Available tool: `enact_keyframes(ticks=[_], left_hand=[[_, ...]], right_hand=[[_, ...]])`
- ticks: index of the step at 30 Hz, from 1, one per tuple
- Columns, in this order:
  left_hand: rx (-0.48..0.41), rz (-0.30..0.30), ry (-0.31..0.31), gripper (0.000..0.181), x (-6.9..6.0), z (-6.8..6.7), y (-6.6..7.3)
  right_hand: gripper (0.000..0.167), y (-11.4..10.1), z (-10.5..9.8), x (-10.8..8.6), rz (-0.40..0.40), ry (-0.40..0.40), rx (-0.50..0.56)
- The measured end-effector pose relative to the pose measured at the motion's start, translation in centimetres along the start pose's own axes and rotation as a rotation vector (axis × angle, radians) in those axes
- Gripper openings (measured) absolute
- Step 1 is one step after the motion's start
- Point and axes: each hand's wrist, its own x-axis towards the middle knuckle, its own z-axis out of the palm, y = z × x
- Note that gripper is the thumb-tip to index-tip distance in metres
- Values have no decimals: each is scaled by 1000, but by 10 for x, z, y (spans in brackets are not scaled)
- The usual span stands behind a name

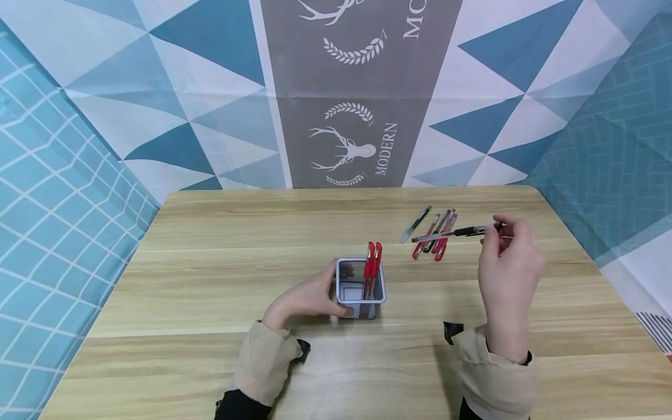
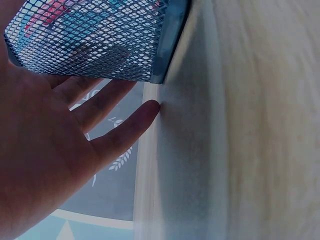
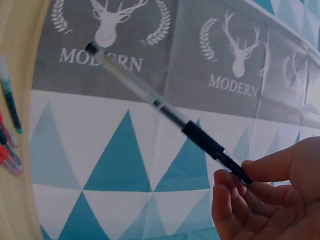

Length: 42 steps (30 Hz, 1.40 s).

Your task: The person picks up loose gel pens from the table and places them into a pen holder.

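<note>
A mesh pen holder (image 1: 360, 309) stands on the table with two red pens (image 1: 372, 262) upright in it. My left hand (image 1: 310, 294) grips it from the left, thumb along the near side and fingers at the far side. In the left wrist view the fingers (image 2: 125, 125) reach past the mesh wall (image 2: 95, 45). Above the table at the right, my right hand (image 1: 511, 262) pinches a black pen (image 3: 202, 140) by its capped end between thumb and fingers. The pen's clear barrel points left, over the loose pens, in the head view.
Several red and black pens (image 1: 440, 248) lie in a loose bunch on the wooden table (image 1: 210, 274), right of the holder. A dark pen with a pale end (image 1: 416, 224) lies just left of them. Patterned cloth (image 1: 346, 87) hangs behind the table.
</note>
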Motion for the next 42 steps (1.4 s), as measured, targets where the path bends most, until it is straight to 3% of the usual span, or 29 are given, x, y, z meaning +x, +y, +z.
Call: enact_keyframes(ticks=[13,24,34,42], left_hand=[[-19,-1,-5,88,0,0,1],[-13,11,-6,87,1,0,0],[-12,15,-11,86,1,0,-1],[8,19,-9,86,2,0,-1]], right_hand=[[24,-22,-5,-12,-111,6,173],[26,-36,5,-23,-215,-77,287],[21,-38,29,-30,-400,-175,263],[20,-39,48,-37,-459,-295,212]])
